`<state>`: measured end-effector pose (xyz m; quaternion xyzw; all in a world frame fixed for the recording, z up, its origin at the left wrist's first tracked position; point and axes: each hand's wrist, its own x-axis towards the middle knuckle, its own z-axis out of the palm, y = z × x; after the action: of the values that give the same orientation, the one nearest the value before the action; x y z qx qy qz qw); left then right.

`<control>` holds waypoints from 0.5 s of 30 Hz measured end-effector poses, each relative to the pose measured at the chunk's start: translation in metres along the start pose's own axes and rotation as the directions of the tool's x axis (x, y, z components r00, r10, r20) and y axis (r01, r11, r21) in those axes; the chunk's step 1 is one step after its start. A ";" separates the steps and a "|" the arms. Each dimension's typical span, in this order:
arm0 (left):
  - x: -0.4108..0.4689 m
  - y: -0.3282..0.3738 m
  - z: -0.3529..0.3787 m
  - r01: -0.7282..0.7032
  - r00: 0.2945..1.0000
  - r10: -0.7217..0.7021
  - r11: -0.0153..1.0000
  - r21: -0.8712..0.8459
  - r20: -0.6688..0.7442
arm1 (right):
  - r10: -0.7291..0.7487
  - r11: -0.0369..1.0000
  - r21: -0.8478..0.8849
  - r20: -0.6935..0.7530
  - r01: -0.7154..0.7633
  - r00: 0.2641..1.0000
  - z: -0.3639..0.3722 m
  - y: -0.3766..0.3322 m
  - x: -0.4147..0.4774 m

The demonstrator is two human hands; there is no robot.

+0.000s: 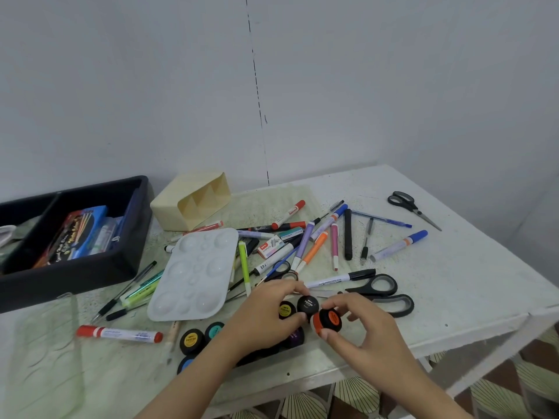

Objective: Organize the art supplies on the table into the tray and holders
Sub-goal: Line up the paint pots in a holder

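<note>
Risking a tumble off the counter (453,267) by handling round paint pots (191,340) right of the palette (193,273) and close to the front edge; likely knocking one loose by crowding both hands into the same tight cluster. Also risking a slipped hold by gathering several at once, and a snag on the big scissors (381,293) lying just beyond the hands, farther right of the palette. Possibly spilling pens later too, judging by the cream holder (193,204) lying on its side behind the palette, mouth facing forward, and probably needing standing up first.

Pinching the orange pot (328,321) in the right hand (360,328), thumb at the near side, fingers curling over the far side, grip partly closed and snug on it, forearm angling in from the lower right. Curling the left hand (266,316) around the yellow-labelled pot (286,309), forefinger arching over toward the black pot (307,304), thumb pressing in below; grip closing there, though not showing whether lifting or only steadying.

Leaving the other paint pots in front of the palette, partly under the left forearm. Leaving markers (399,245) scattered right of the palette. Aiming, presumably, for the black tray (90,267) left of the palette, already holding boxed supplies.
</note>
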<state>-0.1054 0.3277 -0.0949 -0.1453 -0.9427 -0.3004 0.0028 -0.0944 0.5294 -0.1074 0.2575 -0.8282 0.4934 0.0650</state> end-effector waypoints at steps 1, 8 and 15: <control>0.000 0.001 0.001 0.017 1.000 -0.017 1.000 -0.009 -0.017 | -0.001 1.000 0.001 0.002 0.001 1.000 0.001 0.000 0.001; -0.005 0.009 0.004 0.143 0.986 -0.150 0.985 -0.095 -0.070 | -0.041 0.999 -0.032 0.077 0.044 0.996 0.009 0.003 0.006; -0.032 0.002 -0.006 0.178 0.944 -0.202 0.977 -0.114 -0.260 | -0.072 0.992 -0.091 0.135 0.085 0.988 0.013 0.008 0.007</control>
<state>-0.0748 0.3172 -0.0918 -0.0116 -0.9287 -0.3580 0.0958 -0.1020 0.5189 -0.1174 0.3185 -0.8428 0.4318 0.0420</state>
